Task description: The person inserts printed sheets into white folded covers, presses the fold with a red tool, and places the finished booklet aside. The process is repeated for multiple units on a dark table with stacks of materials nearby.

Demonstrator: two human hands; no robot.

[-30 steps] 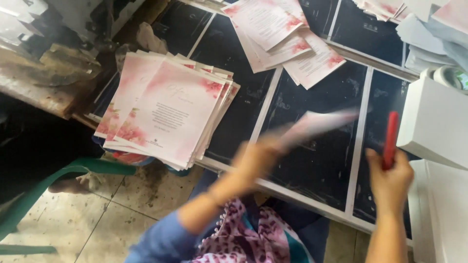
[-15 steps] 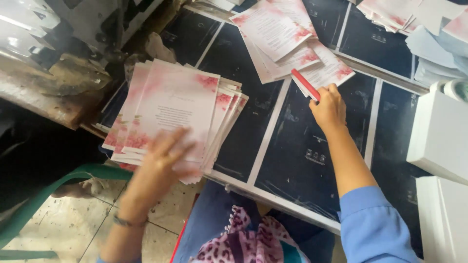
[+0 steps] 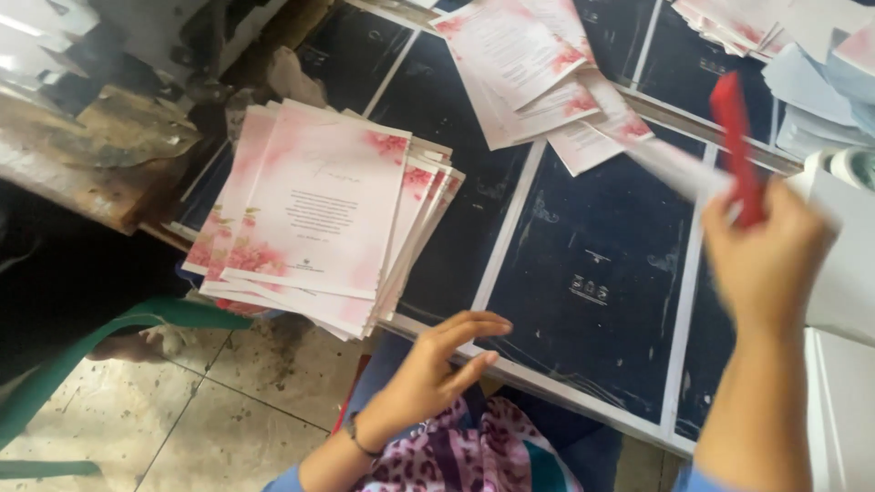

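Note:
My right hand [image 3: 764, 257] is raised on the right, blurred by motion, and grips a red flat stick-like tool [image 3: 736, 146] together with a white-and-pink printed card [image 3: 670, 164]. My left hand [image 3: 439, 364] hovers low near the front edge of the dark table [image 3: 583, 301], fingers apart and holding nothing. To its upper left lies a fanned stack of pink floral cards [image 3: 319, 214], overhanging the table's edge. A looser pile of the same cards [image 3: 538, 64] lies at the back centre.
White boxes [image 3: 843, 264] stand at the right edge, with pale blue and white paper piles [image 3: 811, 64] behind them. A worn wooden bench [image 3: 82, 146] is at left, above a green chair frame [image 3: 82, 355] and a tiled floor [image 3: 182, 419].
My right hand lifted off the back pile and swung right with the red tool and a card. My left hand left the fanned stack and dropped toward the table's front edge.

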